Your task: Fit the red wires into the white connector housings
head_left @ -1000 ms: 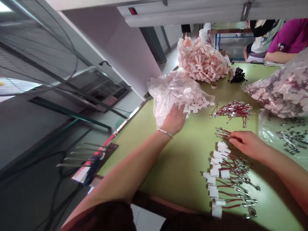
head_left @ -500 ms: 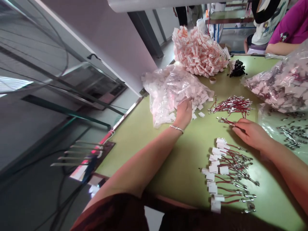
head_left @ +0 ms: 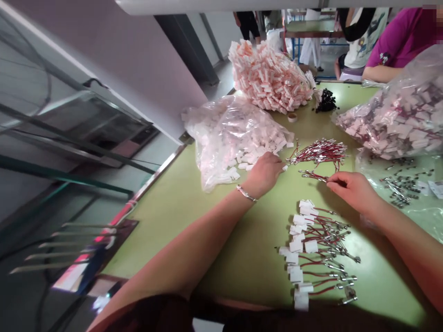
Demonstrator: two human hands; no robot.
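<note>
My right hand (head_left: 351, 186) pinches a few short red wires (head_left: 313, 175) with silvery metal ends, held just above the green table. My left hand (head_left: 266, 174) is palm down with its fingers curled together, beside loose white plastic connectors (head_left: 245, 165) at the mouth of a clear bag (head_left: 211, 133). Whatever its fingertips hold is hidden; a small white piece shows by them. A pile of red wires with metal ends (head_left: 320, 151) lies between and beyond the hands. Nearer me, a column of white connectors (head_left: 296, 275) with red wires attached stretches toward the table's front edge.
A heap of pinkish-white parts (head_left: 270, 80) stands at the back, near a tape roll (head_left: 292, 117) and a black bundle (head_left: 326, 100). Another full bag (head_left: 398, 120) and loose metal parts (head_left: 398, 189) lie on the right. A person in a purple sleeve (head_left: 391, 46) sits across the table (head_left: 166, 221).
My left hand has drawn away from the bagged connectors, toward the red wire pile. My right hand still pinches the wires. The view has shifted slightly to the right.
</note>
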